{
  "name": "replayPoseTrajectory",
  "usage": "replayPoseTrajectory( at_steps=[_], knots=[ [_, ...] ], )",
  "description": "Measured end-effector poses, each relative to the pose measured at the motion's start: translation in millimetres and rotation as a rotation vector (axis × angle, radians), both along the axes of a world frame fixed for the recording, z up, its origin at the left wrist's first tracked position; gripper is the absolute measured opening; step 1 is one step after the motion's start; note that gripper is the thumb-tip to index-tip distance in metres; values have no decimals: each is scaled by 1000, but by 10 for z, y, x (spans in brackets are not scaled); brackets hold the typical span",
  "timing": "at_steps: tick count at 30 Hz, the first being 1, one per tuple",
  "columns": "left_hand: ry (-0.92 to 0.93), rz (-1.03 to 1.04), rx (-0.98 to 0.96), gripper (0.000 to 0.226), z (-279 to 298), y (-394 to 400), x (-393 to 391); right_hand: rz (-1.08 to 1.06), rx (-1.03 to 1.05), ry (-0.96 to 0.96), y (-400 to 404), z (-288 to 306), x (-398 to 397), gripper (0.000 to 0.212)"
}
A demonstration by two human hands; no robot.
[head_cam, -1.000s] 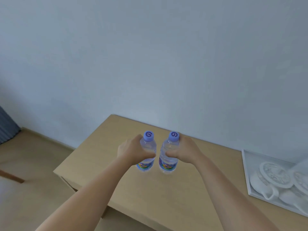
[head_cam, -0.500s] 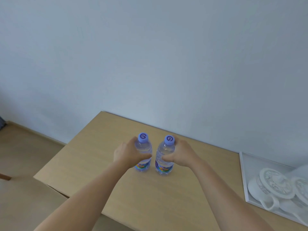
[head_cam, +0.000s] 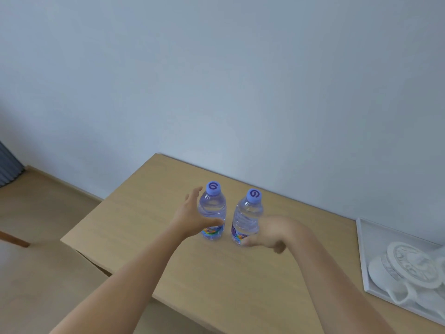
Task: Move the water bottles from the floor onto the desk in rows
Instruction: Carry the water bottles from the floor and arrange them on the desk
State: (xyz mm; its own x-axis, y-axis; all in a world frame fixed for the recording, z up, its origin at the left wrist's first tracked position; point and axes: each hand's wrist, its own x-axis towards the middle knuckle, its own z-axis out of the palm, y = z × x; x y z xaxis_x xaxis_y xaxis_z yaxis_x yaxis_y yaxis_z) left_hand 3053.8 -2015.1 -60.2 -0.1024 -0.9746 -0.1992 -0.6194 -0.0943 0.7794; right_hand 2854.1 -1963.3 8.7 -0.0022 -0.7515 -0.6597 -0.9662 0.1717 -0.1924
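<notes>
Your left hand [head_cam: 192,216] and right hand [head_cam: 271,231], fingers loose, flank two upright bottles [head_cam: 213,210] on the counter [head_cam: 149,213].

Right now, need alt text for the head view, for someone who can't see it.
Two clear water bottles with purple caps, the left bottle and the right bottle, stand upright side by side on a light wooden desk by a pale wall. The person's left hand is open beside the left bottle and the right hand, blurred, is beside the right one. A white tray sits at the desk's right end.
</notes>
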Motion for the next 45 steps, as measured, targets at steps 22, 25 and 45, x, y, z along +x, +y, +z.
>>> replayPoseTrajectory(
  at_steps=[22,25,45],
  knots=[
    [65,135,-150,76,-238,334,249,-320,-644,-557,-401,-295,910,43],
    [51,88,-63,87,-276,324,335,-283,-583,-634,-447,-270,848,40],
    [307,5,56,65,-202,178,410,-82,-450,-909,-433,-451,848,47]
  ],
)
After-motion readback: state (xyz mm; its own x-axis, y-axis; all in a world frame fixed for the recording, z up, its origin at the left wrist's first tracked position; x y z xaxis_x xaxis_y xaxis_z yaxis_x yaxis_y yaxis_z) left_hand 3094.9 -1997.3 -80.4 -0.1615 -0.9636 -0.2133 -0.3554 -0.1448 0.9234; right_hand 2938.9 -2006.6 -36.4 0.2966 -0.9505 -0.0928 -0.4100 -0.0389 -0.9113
